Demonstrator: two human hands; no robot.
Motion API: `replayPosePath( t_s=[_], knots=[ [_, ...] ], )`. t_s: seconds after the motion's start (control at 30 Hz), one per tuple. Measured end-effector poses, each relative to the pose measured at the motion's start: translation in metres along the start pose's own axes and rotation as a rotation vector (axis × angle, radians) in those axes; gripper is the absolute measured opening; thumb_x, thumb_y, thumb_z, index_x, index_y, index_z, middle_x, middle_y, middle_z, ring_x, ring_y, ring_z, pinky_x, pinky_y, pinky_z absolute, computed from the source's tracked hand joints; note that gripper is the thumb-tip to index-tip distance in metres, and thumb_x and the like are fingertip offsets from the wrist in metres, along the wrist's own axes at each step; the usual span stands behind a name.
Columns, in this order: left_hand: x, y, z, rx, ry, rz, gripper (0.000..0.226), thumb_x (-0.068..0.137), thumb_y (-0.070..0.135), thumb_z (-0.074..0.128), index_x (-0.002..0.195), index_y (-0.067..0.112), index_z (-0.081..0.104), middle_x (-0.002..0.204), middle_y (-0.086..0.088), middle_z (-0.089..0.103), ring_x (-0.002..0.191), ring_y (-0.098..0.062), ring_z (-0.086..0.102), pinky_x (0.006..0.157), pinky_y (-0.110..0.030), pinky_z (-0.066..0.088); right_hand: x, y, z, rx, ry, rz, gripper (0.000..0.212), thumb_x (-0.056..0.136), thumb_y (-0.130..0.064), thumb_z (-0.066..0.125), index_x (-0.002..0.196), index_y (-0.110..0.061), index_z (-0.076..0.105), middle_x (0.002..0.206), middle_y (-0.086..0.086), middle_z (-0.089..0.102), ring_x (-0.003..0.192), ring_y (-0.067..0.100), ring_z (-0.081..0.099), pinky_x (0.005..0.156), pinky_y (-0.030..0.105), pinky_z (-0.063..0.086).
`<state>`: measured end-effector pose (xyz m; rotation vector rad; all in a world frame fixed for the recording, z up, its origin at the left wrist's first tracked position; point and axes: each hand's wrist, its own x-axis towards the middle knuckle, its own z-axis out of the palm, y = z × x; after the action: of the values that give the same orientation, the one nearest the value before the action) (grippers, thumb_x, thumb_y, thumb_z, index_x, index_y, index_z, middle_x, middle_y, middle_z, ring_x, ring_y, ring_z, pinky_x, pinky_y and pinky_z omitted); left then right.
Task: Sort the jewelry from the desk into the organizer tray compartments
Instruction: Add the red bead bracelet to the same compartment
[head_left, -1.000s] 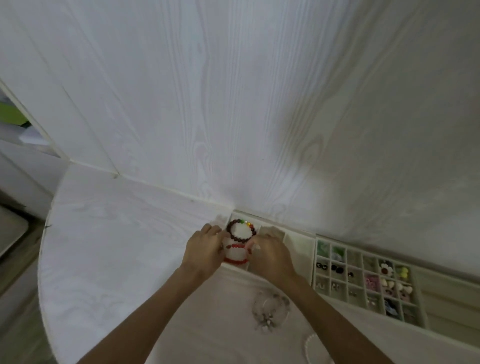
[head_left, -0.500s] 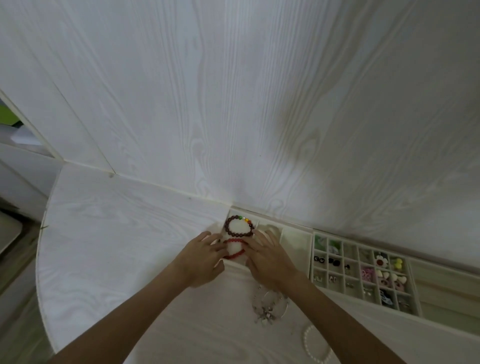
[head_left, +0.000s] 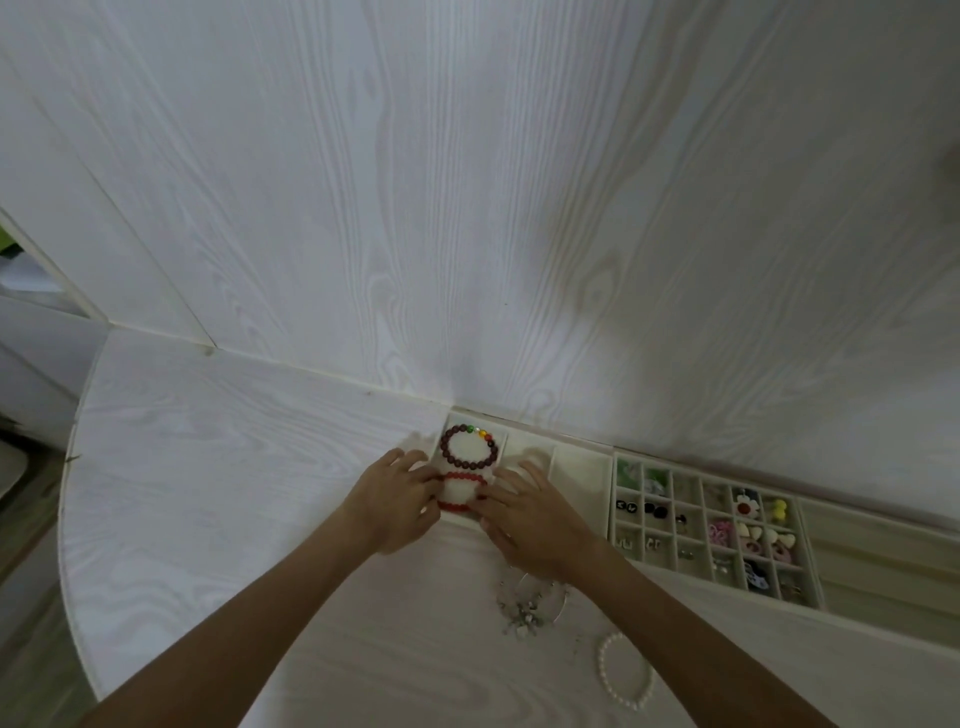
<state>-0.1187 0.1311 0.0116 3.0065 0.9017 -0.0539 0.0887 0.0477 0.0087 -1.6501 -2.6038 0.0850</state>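
A cream organizer tray (head_left: 579, 480) runs along the wall. Its leftmost compartment holds a dark brown bead bracelet (head_left: 470, 446) at the back and a red bead bracelet (head_left: 461, 492) at the front. My left hand (head_left: 395, 501) touches the red bracelet's left side with its fingertips. My right hand (head_left: 530, 514) lies with straight, spread fingers against its right side and over the neighbouring compartment. On the desk near me lie a clear crystal bracelet (head_left: 530, 605), partly under my right wrist, and a white pearl bracelet (head_left: 623, 670).
A grid of small compartments (head_left: 711, 525) to the right holds earrings, a flower piece and other small items. Further right is a long compartment (head_left: 883, 561). The white wood-grain wall rises right behind the tray. The desk's curved edge (head_left: 67, 519) is at the left.
Both hands have lowered the red bracelet into the front of the left compartment, and my right hand's fingers have flattened out. The view has tilted so that more of the desk shows.
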Motion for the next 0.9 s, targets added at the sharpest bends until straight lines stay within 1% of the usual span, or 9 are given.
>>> replayPosePath(
  t_s=[0.1,0.27,0.43,0.5,0.6,0.7,0.77,0.83,0.9],
  knots=[
    [-0.004,0.008,0.004,-0.115,0.0,-0.089,0.043,0.079,0.034,0.033,0.084,0.016,0.072,0.092,0.003,0.07,0.077,-0.018,0.065,0.059,-0.027,0.053,0.0,0.005,0.003,-0.012,-0.044,0.0,0.039,0.085,-0.044,0.04,0.112,-0.03,0.065,0.111,-0.013,0.066,0.113,0.019,0.059,0.1,0.047,0.041],
    [-0.002,0.019,-0.001,-0.232,-0.072,-0.179,0.079,0.073,0.045,0.004,0.111,0.009,0.064,0.125,-0.005,0.058,0.106,-0.025,0.054,0.084,-0.035,0.045,0.001,0.015,0.003,-0.024,-0.053,-0.092,0.04,0.074,-0.035,0.069,0.113,-0.031,0.064,0.114,-0.012,0.065,0.116,0.022,0.057,0.099,0.05,0.041],
    [-0.002,0.021,-0.006,-0.191,-0.123,-0.192,0.092,0.067,0.047,-0.006,0.119,0.013,0.061,0.133,0.001,0.053,0.112,-0.02,0.05,0.089,-0.032,0.04,-0.002,0.015,0.007,-0.024,-0.063,-0.081,0.041,0.076,-0.035,0.062,0.117,-0.03,0.062,0.119,-0.011,0.063,0.12,0.023,0.055,0.101,0.05,0.038],
    [-0.001,0.02,-0.007,-0.186,-0.109,-0.183,0.087,0.069,0.045,-0.002,0.116,0.014,0.064,0.128,0.0,0.057,0.109,-0.02,0.053,0.085,-0.032,0.042,-0.002,0.014,0.007,-0.014,-0.06,-0.07,0.042,0.076,-0.036,0.059,0.118,-0.029,0.061,0.12,-0.011,0.062,0.12,0.023,0.054,0.103,0.05,0.035],
    [-0.002,0.018,-0.014,-0.085,-0.111,-0.134,0.054,0.075,0.037,0.023,0.086,0.019,0.073,0.101,0.001,0.069,0.085,-0.018,0.064,0.062,-0.028,0.05,0.001,0.009,0.003,-0.029,-0.064,-0.056,0.04,0.075,-0.037,0.061,0.114,-0.028,0.065,0.12,-0.007,0.064,0.12,0.024,0.055,0.105,0.051,0.033],
    [-0.001,0.013,-0.01,-0.011,-0.096,-0.098,0.04,0.072,0.035,0.033,0.072,0.023,0.072,0.088,0.004,0.068,0.078,-0.016,0.064,0.056,-0.025,0.049,0.001,0.006,0.0,0.042,-0.114,-0.016,0.04,0.084,-0.035,0.053,0.121,-0.024,0.062,0.132,-0.001,0.057,0.131,0.025,0.044,0.112,0.051,0.019],
    [0.001,0.012,-0.009,0.021,-0.085,-0.106,0.041,0.071,0.036,0.033,0.068,0.023,0.072,0.085,0.004,0.068,0.078,-0.016,0.064,0.056,-0.026,0.048,0.0,0.004,-0.001,0.044,-0.111,-0.012,0.038,0.086,-0.033,0.049,0.121,-0.024,0.063,0.13,-0.001,0.058,0.13,0.026,0.045,0.111,0.052,0.021],
    [0.002,0.013,-0.012,0.011,-0.061,-0.116,0.037,0.071,0.034,0.038,0.074,0.022,0.073,0.087,0.002,0.069,0.08,-0.018,0.065,0.057,-0.026,0.05,-0.004,0.004,-0.001,0.045,-0.064,-0.008,0.04,0.086,-0.034,0.041,0.117,-0.025,0.065,0.124,-0.003,0.062,0.123,0.024,0.051,0.107,0.051,0.031],
    [0.0,0.019,-0.022,-0.064,-0.004,-0.136,0.025,0.067,0.028,0.058,0.086,0.02,0.073,0.095,0.0,0.069,0.086,-0.021,0.066,0.062,-0.028,0.052,-0.011,0.007,-0.007,0.095,0.037,0.009,0.041,0.086,-0.034,0.039,0.116,-0.023,0.063,0.12,-0.003,0.062,0.118,0.022,0.053,0.104,0.045,0.036]
  ],
)
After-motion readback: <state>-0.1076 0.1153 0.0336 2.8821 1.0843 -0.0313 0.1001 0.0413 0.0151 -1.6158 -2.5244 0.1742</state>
